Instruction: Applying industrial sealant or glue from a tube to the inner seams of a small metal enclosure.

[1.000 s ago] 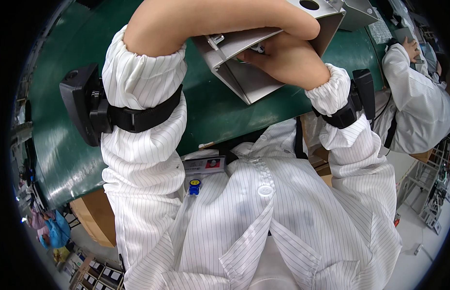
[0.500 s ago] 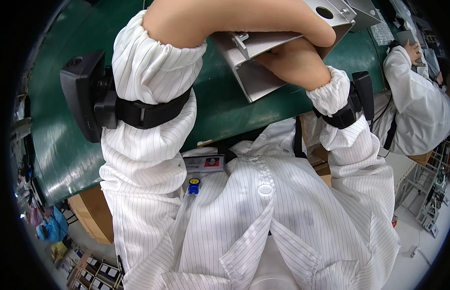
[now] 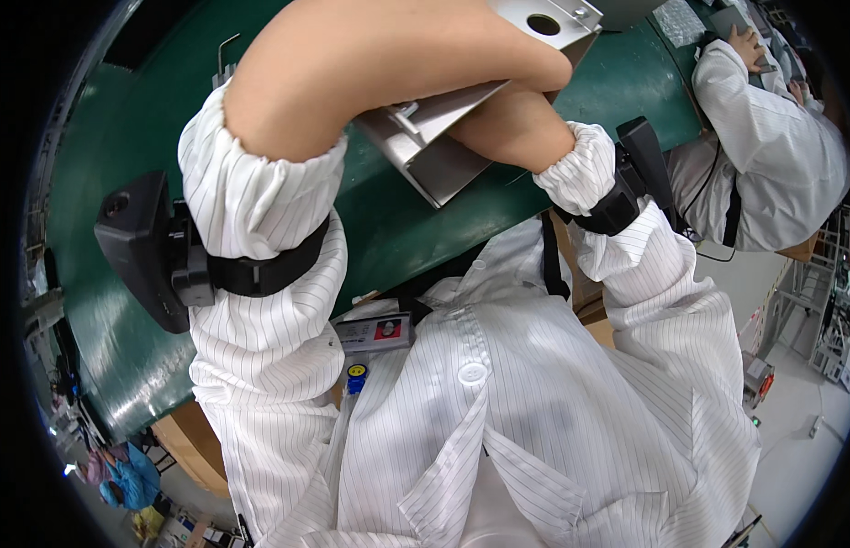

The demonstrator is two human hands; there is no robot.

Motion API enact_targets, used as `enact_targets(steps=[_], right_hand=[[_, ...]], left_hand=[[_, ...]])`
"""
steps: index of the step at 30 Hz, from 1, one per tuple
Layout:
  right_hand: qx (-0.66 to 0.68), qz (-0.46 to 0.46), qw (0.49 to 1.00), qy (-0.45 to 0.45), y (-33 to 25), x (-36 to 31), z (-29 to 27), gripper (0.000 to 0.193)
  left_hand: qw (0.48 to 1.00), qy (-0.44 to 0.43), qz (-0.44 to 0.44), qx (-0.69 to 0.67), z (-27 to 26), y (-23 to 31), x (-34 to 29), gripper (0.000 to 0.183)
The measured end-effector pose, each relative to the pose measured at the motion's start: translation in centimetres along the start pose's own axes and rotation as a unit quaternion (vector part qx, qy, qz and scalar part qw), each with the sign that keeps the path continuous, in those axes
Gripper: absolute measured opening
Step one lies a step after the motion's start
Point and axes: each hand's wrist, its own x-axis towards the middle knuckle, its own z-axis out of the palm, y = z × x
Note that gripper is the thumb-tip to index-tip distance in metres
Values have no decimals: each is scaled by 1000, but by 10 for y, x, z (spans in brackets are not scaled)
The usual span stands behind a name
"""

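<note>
A bent sheet-metal housing (image 3: 436, 172), silvery and open on the near side, is tilted over the green table at the top middle. A round hole and a screw show in its upper face. My left forearm reaches across it from the left, and my left hand (image 3: 533, 66) lies against its upper side, with the fingers out of sight. From the right, my right hand (image 3: 498, 126) goes into the housing's open side beneath the left one. Its fingers are hidden by the metal and by my left arm, so what they hold cannot be seen.
An L-shaped hex key (image 3: 226, 46) stands up beyond my left sleeve on the green table (image 3: 105, 301). Black devices (image 3: 137, 247) are strapped to both my forearms. At the right sits a co-worker (image 3: 754, 137) in white, hands on grey parts beside bubble wrap (image 3: 681, 20).
The housing and both my hands have shifted left in the picture. The view has also turned somewhat, and the hex key has come into sight beyond my left arm.
</note>
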Motion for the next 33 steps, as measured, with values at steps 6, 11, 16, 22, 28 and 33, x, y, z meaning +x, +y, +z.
enact_targets(steps=[6,11,16,22,28,33], right_hand=[[61,-5,997,44,-7,0,-2,31],[56,-2,998,38,-2,0,-4,32],[65,40,997,10,-5,-1,-9,32],[47,56,997,14,-14,-4,-17,32],[63,39,997,19,-10,-5,-12,32],[78,31,996,41,-4,-8,-10,33]], left_hand=[[994,-93,-51,5,-5,3,5,91],[997,-52,-52,29,1,9,8,91],[972,-91,-211,-53,-10,32,29,91],[999,-32,1,-16,1,-2,10,90],[995,-54,-75,-27,0,-1,12,89],[997,-36,-25,-57,-2,-9,15,84]])
